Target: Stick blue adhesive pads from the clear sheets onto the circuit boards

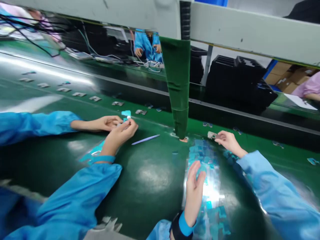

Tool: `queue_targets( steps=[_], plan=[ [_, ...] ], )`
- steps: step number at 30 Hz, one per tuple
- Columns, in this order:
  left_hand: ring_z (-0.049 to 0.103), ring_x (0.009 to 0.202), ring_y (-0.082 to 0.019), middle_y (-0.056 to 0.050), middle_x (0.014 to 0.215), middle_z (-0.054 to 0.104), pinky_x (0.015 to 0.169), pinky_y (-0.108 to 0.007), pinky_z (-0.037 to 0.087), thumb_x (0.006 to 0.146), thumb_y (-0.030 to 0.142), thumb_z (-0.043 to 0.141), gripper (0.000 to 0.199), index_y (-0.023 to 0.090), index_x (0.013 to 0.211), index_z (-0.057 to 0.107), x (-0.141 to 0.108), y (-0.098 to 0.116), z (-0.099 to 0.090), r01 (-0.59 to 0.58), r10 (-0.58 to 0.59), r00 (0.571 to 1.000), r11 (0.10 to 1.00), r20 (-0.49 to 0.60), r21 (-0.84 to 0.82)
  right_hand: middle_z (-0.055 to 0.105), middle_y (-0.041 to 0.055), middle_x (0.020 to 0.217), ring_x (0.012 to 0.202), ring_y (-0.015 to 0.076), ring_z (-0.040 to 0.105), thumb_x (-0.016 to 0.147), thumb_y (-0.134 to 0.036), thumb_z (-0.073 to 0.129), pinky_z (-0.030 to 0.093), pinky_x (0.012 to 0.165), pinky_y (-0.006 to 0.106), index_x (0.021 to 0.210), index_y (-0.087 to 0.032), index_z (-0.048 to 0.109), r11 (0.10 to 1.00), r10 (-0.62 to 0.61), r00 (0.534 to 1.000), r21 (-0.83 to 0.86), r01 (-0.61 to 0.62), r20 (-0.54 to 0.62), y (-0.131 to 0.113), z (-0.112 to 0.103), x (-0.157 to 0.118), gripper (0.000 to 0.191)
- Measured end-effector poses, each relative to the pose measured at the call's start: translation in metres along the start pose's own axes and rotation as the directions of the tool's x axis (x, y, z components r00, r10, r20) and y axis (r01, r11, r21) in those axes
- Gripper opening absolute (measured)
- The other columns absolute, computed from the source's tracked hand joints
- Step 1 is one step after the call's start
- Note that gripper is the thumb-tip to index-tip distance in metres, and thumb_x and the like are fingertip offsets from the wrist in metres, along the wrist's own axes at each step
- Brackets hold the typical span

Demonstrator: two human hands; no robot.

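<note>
My right hand (228, 143) reaches out to the far strip of the green bench and pinches a small silvery flat part (211, 135) by its edge. My left hand (193, 190) is held over a clear film sheet (187, 186) that carries several blue-teal film pieces (200, 150). Its fingers are stretched out, and nothing shows in them. Between my two hands lies the upper part of the sheet, with bright glare on its middle. Another small part (237, 130) rests on the strip just beyond my right hand.
To my left a co-worker's hands (120, 128) hold a small piece with teal film. Purple tweezers (145, 139) lie between us. A green-wrapped post (178, 86) rises ahead. Several silvery parts (95, 98) line the far strip. Black trays (232, 80) are stacked behind the barrier.
</note>
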State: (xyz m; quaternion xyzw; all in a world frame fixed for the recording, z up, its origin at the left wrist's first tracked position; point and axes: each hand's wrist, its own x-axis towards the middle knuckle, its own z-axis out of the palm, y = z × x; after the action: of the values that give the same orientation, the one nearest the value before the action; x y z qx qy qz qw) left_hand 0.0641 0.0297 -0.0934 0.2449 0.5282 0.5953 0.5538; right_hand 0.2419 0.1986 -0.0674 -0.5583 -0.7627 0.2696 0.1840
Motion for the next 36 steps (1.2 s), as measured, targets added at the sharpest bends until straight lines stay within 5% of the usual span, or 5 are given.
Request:
queue_targets(
  steps=[6, 10, 17, 30, 36],
  plan=[
    [0.072, 0.082, -0.023, -0.009, 0.094, 0.078, 0.077, -0.032, 0.058, 0.075, 0.041, 0.076, 0.028, 0.015, 0.087, 0.077, -0.011, 0.024, -0.017, 0.061, -0.077, 0.981, 0.994, 0.176, 0.095, 0.072, 0.0015, 0.069, 0.061, 0.0154, 0.07, 0.081, -0.044, 0.072, 0.057, 0.063, 0.027, 0.092, -0.015, 0.064, 0.914, -0.04, 0.971, 0.402, -0.06, 0.236, -0.059, 0.02, -0.12, 0.032],
    [0.071, 0.073, -0.016, -0.004, 0.081, 0.077, 0.069, -0.024, 0.057, 0.073, 0.033, 0.079, 0.021, 0.016, 0.086, 0.076, -0.01, 0.038, -0.036, 0.094, -0.105, 0.984, 0.992, 0.146, 0.083, 0.073, 0.0118, 0.113, 0.106, 0.0226, 0.07, 0.084, -0.043, 0.069, 0.055, 0.096, 0.039, 0.119, -0.017, 0.062, 0.924, 0.003, 1.0, 0.381, -0.004, 0.003, -0.056, 0.04, -0.153, 0.044],
    [0.059, 0.053, -0.009, 0.002, 0.068, 0.068, 0.045, -0.017, 0.042, 0.063, 0.023, 0.07, 0.009, 0.018, 0.07, 0.067, 0.009, 0.049, -0.069, 0.02, -0.019, 0.999, 0.999, -0.044, 0.027, 0.044, 0.0109, 0.152, 0.146, 0.0326, 0.033, 0.088, -0.043, 0.064, 0.026, 0.114, 0.065, 0.137, -0.027, 0.055, 0.991, -0.053, 0.999, -0.121, 0.053, 0.007, -0.014, 0.097, -0.173, 0.052],
    [0.029, 0.037, -0.007, 0.01, 0.042, 0.034, 0.04, -0.022, 0.022, 0.083, 0.047, 0.062, 0.032, 0.016, 0.072, 0.064, 0.006, 0.024, -0.055, 0.161, -0.284, 0.936, 0.871, 0.21, 0.463, 0.072, 0.0097, 0.119, 0.114, 0.0199, 0.065, 0.095, -0.024, 0.057, 0.05, 0.103, 0.045, 0.115, -0.022, 0.068, 0.938, -0.293, 0.923, 0.11, 0.328, -0.248, -0.025, 0.084, -0.172, 0.023],
    [0.025, 0.035, -0.007, 0.01, 0.039, 0.032, 0.039, -0.023, 0.019, 0.081, 0.053, 0.061, 0.043, 0.021, 0.056, 0.046, 0.023, 0.027, -0.039, 0.117, -0.312, 0.896, 0.852, 0.315, 0.511, 0.067, 0.011, 0.127, 0.12, 0.0207, 0.061, 0.091, -0.026, 0.063, 0.05, 0.105, 0.042, 0.119, -0.019, 0.065, 0.85, -0.487, 0.866, 0.165, 0.5, -0.112, -0.044, 0.06, -0.192, 0.029]
  ],
)
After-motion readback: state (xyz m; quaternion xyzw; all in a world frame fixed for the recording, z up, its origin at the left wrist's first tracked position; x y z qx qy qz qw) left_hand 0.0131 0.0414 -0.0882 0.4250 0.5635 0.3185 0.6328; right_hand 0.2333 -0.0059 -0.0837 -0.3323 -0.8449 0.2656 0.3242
